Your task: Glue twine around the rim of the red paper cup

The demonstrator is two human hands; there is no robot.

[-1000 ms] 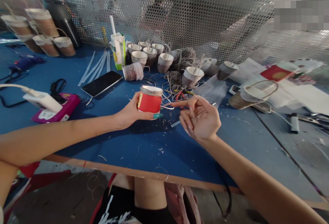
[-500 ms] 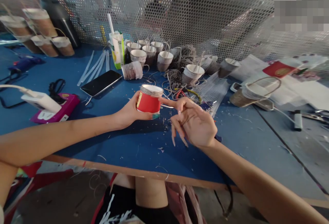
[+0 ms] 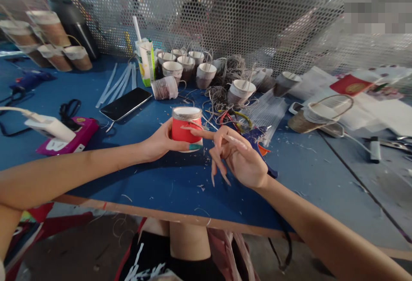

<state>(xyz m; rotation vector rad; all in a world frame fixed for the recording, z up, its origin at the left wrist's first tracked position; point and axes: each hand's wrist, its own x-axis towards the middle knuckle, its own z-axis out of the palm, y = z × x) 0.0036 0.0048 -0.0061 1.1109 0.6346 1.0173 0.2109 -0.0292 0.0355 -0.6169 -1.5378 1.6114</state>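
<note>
A red paper cup with grey cord wound round its rim is in my left hand, the thumb across its lower front. Its white inside faces up. My right hand is palm up at the cup's right side. The index finger reaches to the cup's front and a thin strand shows there; the other fingers are spread and bent downward. Below the right hand lies the blue table with small scraps on it.
Cord-wrapped white cups stand behind, beside a drink carton and tangled cord. A phone and a pink power strip lie left. A blue glue gun is behind my right hand; a basket lies right.
The red cup has turned in my left hand, and its yellow strip is out of sight. My right hand has moved slightly left and down, its index finger now across the cup's front.
</note>
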